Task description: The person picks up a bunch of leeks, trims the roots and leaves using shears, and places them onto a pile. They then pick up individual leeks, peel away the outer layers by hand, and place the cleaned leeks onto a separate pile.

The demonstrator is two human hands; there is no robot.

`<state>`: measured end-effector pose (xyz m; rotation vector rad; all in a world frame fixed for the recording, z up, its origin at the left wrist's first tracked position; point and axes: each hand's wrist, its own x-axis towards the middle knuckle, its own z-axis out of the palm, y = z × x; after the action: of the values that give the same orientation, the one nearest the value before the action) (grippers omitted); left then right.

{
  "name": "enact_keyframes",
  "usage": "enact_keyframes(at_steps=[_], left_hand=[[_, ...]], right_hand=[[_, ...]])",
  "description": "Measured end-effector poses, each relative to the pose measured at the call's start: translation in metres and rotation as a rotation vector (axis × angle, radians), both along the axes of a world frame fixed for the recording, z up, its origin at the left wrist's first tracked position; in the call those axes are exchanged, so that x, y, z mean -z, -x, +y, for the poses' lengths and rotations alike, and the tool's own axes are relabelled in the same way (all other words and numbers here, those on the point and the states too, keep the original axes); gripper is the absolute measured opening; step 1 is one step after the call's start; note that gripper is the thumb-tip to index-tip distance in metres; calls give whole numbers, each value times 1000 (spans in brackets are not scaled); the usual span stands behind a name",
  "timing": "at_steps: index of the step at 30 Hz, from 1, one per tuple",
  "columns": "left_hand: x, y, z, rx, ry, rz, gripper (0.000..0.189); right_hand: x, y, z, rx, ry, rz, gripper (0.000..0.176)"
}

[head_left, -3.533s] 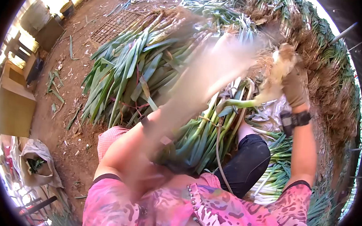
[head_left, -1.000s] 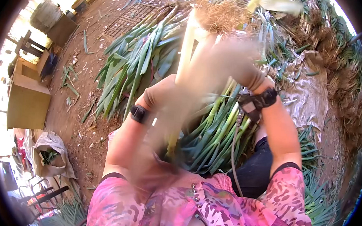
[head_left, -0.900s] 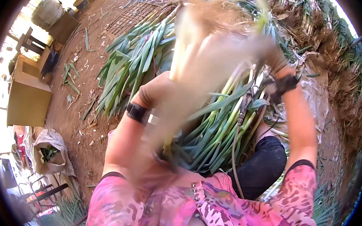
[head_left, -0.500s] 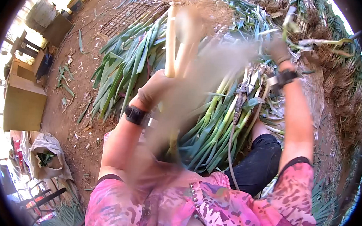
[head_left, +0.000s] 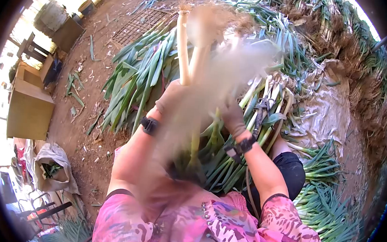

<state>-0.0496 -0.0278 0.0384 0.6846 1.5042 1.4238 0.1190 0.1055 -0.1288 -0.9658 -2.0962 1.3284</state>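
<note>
My left hand [head_left: 172, 97], in a pale glove, is closed round the leeks [head_left: 183, 49], whose pale shafts and roots point up and away from me. My right hand [head_left: 233, 118], also gloved, is beside the green lower part of these leeks, fingers curled at a leek leaf [head_left: 215, 127]. A whitish blur across the middle of the view hides parts of both hands and the shafts. Close by my right hand, a dark fitting [head_left: 262, 108] lies over a bundle of leeks [head_left: 272, 92], with a hose [head_left: 248, 184] running down from it.
Untrimmed leeks [head_left: 138, 75] lie in a heap on the dirt floor, near a rusty grid [head_left: 141, 27]. At right are a pale sheet [head_left: 327, 109], green-topped leeks [head_left: 325, 204] and a long root-covered stack [head_left: 363, 100]. A wooden box [head_left: 30, 106] and sack [head_left: 53, 168] stand left.
My right hand has come down and left from the upper right, where a leek piece was near it, to the leeks in my left hand. My left hand stays closed on them.
</note>
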Motion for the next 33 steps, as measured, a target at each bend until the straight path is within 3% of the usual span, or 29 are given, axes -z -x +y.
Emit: enact_keyframes(at_steps=[3,6,9,12,14,17,19,20,21,23,25,28,30,31,33], left_hand=[[-4,-8,2,43,7,14,35],[-9,-11,0,45,0,66,42],[-22,-13,-8,159,-36,36,41],[-27,-15,-16,257,-49,-76,40],[-12,-8,-15,303,9,-14,43],[-19,-18,-17,410,-43,-58,43],[-17,-21,-15,522,-45,-69,44],[-23,-30,-14,539,-34,-98,45],[-30,-39,-14,552,-24,-126,46],[-32,-42,-14,552,-40,-143,47],[-26,-38,-16,522,-80,-119,47],[-11,-32,-11,369,-61,-25,45],[-4,-32,-8,254,-36,42,43],[0,-31,-4,208,-21,77,43],[4,-33,-1,140,-1,149,42]], right_hand=[[-65,-1,-49,-155,-336,-15,29],[-116,-2,-76,-168,-287,21,23],[-118,-15,-82,-298,-413,67,19],[-134,-32,-70,-386,-353,-40,20],[-151,-38,-39,-272,-361,-251,36],[-187,-34,3,-10,-301,-3,54],[-189,-27,22,17,-763,192,59],[-191,-23,31,-14,-1219,266,60],[-190,-22,46,-68,-1334,241,54],[-196,-27,87,-122,-1152,-72,44],[-221,-36,141,33,-937,-297,36],[-280,-61,201,353,-522,-133,29],[-319,-70,184,366,-299,93,31],[-331,-69,162,281,-300,102,34],[-321,-60,135,-50,-793,-34,25]])
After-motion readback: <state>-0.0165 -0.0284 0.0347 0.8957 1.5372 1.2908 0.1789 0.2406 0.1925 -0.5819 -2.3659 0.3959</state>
